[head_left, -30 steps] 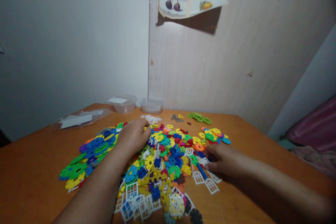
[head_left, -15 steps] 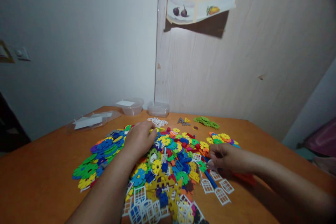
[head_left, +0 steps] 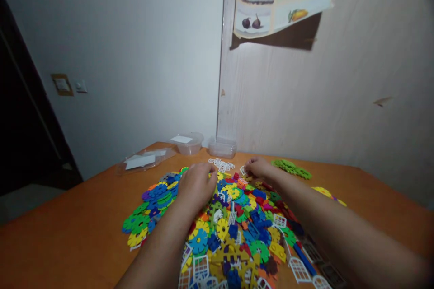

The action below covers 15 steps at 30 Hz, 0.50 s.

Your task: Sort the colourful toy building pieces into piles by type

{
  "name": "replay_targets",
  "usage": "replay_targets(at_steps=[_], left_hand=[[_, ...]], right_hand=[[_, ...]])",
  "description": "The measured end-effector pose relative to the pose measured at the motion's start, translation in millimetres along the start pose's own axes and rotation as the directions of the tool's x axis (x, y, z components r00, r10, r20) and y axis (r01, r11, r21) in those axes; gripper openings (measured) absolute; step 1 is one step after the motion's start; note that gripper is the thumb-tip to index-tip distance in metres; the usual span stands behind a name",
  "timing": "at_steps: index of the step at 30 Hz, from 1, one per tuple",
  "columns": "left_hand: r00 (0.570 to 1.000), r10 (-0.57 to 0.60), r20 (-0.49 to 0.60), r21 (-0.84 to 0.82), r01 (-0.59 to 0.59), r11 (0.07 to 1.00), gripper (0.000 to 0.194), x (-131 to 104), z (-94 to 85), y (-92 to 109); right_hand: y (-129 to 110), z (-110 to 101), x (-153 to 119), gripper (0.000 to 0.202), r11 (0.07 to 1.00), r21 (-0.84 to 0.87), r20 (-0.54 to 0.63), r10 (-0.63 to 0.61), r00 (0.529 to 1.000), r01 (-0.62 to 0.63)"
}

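Observation:
My right hand (head_left: 258, 168) is at the far edge of the pile, its fingers closed on a small white window piece (head_left: 242, 170), just right of a small group of white window pieces (head_left: 222, 165). My left hand (head_left: 197, 184) rests over the upper left of the pile of coloured plastic pieces, its fingers curled down; what they hold, if anything, is hidden. Among the pieces are a blue disc (head_left: 198, 241), a yellow flower disc (head_left: 223, 229) and white arched windows (head_left: 299, 269) near the front.
Two clear plastic tubs (head_left: 190, 145) (head_left: 222, 148) stand at the back against the wall. A clear bag with white paper (head_left: 140, 161) lies to their left. Green linked pieces (head_left: 291, 168) lie at the back right of the orange table (head_left: 81, 230).
My right hand has moved from the pile's right side to its far edge, with a white window piece now at its fingers. The view has shifted left; my left hand has stayed over the pile.

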<state>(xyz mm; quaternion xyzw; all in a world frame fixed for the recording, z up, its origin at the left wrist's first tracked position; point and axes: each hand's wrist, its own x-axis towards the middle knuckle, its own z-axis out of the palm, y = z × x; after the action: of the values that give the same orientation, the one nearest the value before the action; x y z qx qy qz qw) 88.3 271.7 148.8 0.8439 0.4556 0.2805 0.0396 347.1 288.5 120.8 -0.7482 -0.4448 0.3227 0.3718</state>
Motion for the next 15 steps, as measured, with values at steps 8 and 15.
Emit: replay_targets(at_steps=[8,15], left_hand=[[1.0,0.002,-0.003,0.025,-0.002,1.0,0.025,-1.7,-0.3,1.8],[1.0,0.026,0.001,0.031,-0.026,0.999,0.025,-0.7,1.1,2.8]], right_hand=[[-8.9,18.2,14.3,0.021,0.996,0.092,0.001,-0.005,1.0,0.005],[16.3,-46.3,-67.3,0.012,0.985,0.063,0.046,-0.164,0.985,0.161]])
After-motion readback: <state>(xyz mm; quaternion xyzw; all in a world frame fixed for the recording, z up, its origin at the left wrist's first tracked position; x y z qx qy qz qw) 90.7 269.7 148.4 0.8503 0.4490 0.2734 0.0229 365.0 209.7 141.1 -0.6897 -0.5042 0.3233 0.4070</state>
